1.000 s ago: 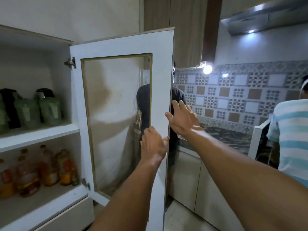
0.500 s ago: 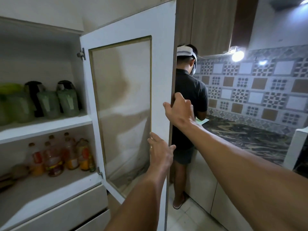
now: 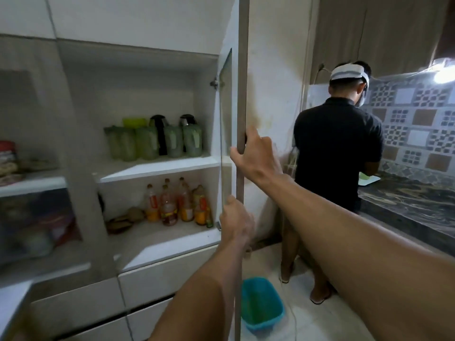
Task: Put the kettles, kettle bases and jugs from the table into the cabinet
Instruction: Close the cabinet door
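One tall cabinet stands open, its door edge-on; a person fills the floor beyond. Green jugs and kettles crowd the upper shelf, bottles the lower. Right hand grips the door edge; left hand touches it lower, grip unclear.

glass-paned white door, translucent green plastic jugs, glossy marbled counter, blue plastic basin

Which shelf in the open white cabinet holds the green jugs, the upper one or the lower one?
The upper white shelf: translucent green plastic jugs stand in a row there, while the lower shelf holds orange-filled bottles.
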